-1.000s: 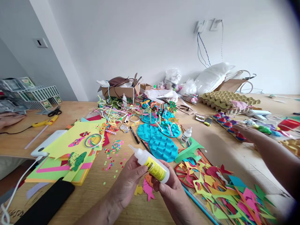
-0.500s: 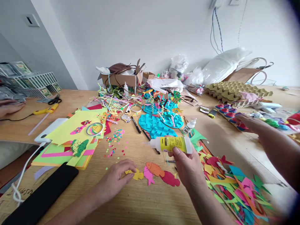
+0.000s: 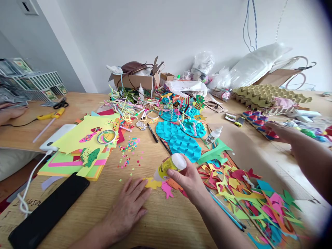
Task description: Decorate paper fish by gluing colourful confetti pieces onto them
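In the head view, two white bottles [image 3: 214, 135] stand beyond one glue bottle [image 3: 166, 167]. Four paper fish [image 3: 167, 190] lie on the table [image 3: 166, 221]. The right hand [image 3: 187, 178] grips the tilted glue bottle, nozzle down by the yellow fish [image 3: 153, 183]; the left hand [image 3: 129, 204], fingers loosely spread, touches that fish.

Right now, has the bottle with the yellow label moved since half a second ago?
Yes. Judged against the pink paper fish, the bottle moved left and tipped nozzle-end down towards the yellow paper fish.
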{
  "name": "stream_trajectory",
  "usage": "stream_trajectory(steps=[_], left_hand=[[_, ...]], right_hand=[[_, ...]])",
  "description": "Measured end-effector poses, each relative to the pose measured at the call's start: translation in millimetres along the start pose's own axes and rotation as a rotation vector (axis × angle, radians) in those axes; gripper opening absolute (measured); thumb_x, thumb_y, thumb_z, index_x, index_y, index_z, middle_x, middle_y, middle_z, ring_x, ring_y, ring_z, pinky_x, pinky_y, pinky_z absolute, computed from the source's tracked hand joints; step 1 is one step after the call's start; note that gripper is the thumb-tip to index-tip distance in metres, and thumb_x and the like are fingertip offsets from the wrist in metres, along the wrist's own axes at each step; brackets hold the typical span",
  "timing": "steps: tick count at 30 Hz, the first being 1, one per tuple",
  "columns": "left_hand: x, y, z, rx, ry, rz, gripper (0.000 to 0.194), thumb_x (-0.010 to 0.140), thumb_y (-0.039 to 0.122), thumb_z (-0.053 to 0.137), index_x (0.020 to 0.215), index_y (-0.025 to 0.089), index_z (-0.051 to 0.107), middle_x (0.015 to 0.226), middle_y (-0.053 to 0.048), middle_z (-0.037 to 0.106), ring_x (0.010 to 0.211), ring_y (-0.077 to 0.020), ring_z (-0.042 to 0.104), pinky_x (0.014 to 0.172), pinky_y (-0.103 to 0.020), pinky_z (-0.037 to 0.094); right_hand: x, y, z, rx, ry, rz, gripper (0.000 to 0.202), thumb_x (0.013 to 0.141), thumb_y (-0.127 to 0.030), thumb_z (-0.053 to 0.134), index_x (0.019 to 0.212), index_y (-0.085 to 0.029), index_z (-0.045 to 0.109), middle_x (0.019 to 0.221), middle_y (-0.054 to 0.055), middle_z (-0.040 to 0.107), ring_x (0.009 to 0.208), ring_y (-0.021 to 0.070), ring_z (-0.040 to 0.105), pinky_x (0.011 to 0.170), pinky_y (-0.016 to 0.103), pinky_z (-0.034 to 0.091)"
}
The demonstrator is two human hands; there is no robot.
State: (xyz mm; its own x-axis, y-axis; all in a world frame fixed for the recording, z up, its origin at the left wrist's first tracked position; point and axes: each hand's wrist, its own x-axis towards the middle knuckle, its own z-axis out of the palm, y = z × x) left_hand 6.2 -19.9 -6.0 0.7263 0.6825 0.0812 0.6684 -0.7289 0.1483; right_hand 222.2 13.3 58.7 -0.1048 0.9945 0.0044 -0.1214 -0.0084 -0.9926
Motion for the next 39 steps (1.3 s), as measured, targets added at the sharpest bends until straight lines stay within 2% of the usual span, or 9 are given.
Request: stream_trajectory(steps=[3, 6, 10, 13, 21, 33, 39], left_hand=[[-4.5, 1.7, 4.5, 0.050, 0.071, -0.039, 0.047, 0.080, 0.025, 0.049, 0.125, 0.023, 0.038, 0.131, -0.008, 0.040, 0.119, -0.0260, 0.034, 0.096, -0.049, 0.028], [-9.3, 0.9, 6.2, 0.087, 0.093, -0.056, 0.046, 0.082, 0.027, 0.046, 0.127, 0.021, 0.036, 0.130, -0.007, 0.042, 0.117, -0.0236, 0.037, 0.099, -0.047, 0.024], [-11.0, 0.1, 8.1, 0.123, 0.112, -0.055, 0.044, 0.083, 0.027, 0.045, 0.126, 0.020, 0.036, 0.128, -0.006, 0.044, 0.115, -0.0226, 0.039, 0.098, -0.046, 0.025], [-9.8, 0.9, 8.9, 0.141, 0.137, -0.049, 0.042, 0.083, 0.028, 0.044, 0.124, 0.020, 0.039, 0.126, -0.006, 0.047, 0.113, -0.0224, 0.041, 0.097, -0.045, 0.028], [-7.1, 2.1, 9.0, 0.172, 0.141, -0.046, 0.041, 0.081, 0.026, 0.047, 0.121, 0.019, 0.041, 0.123, -0.006, 0.048, 0.112, -0.0231, 0.042, 0.094, -0.046, 0.031], [-6.0, 3.8, 5.3, 0.133, 0.124, -0.062, 0.038, 0.082, 0.025, 0.046, 0.120, 0.020, 0.043, 0.121, -0.006, 0.050, 0.112, -0.0227, 0.042, 0.093, -0.046, 0.031], [-5.2, 4.6, 4.0, 0.099, 0.124, -0.075, 0.039, 0.081, 0.025, 0.047, 0.119, 0.022, 0.043, 0.121, -0.006, 0.049, 0.112, -0.0231, 0.042, 0.094, -0.046, 0.030]], right_hand=[[1.2, -0.8, 4.8, -0.172, -0.039, -0.073, 0.031, 0.066, -0.037, 0.065, 0.087, -0.018, 0.050, 0.082, 0.002, 0.057, 0.076, 0.0163, 0.054, 0.065, 0.026, 0.045], [1.7, -1.4, 9.2, -0.338, -0.075, -0.128, 0.030, 0.067, -0.035, 0.066, 0.088, -0.017, 0.052, 0.082, 0.001, 0.058, 0.076, 0.0167, 0.054, 0.066, 0.026, 0.043], [3.5, 1.8, 14.2, -0.455, -0.053, -0.142, 0.033, 0.066, -0.037, 0.066, 0.089, -0.017, 0.053, 0.080, 0.001, 0.058, 0.073, 0.0164, 0.054, 0.064, 0.025, 0.042], [5.5, 3.2, 17.1, -0.516, -0.073, -0.181, 0.031, 0.064, -0.038, 0.067, 0.083, -0.017, 0.054, 0.074, -0.001, 0.058, 0.068, 0.0150, 0.052, 0.061, 0.023, 0.040], [10.7, -0.3, 23.3, -0.598, -0.075, -0.228, 0.035, 0.060, -0.040, 0.071, 0.078, -0.016, 0.054, 0.068, -0.003, 0.054, 0.063, 0.0131, 0.049, 0.055, 0.020, 0.034], [17.1, 8.5, 26.6, -0.666, -0.115, -0.277, 0.037, 0.060, -0.044, 0.070, 0.080, -0.018, 0.053, 0.069, -0.003, 0.055, 0.062, 0.0128, 0.049, 0.054, 0.019, 0.032], [17.9, 9.5, 27.4, -0.682, -0.129, -0.280, 0.036, 0.059, -0.040, 0.072, 0.079, -0.017, 0.052, 0.070, -0.003, 0.055, 0.063, 0.0128, 0.049, 0.055, 0.020, 0.033]])
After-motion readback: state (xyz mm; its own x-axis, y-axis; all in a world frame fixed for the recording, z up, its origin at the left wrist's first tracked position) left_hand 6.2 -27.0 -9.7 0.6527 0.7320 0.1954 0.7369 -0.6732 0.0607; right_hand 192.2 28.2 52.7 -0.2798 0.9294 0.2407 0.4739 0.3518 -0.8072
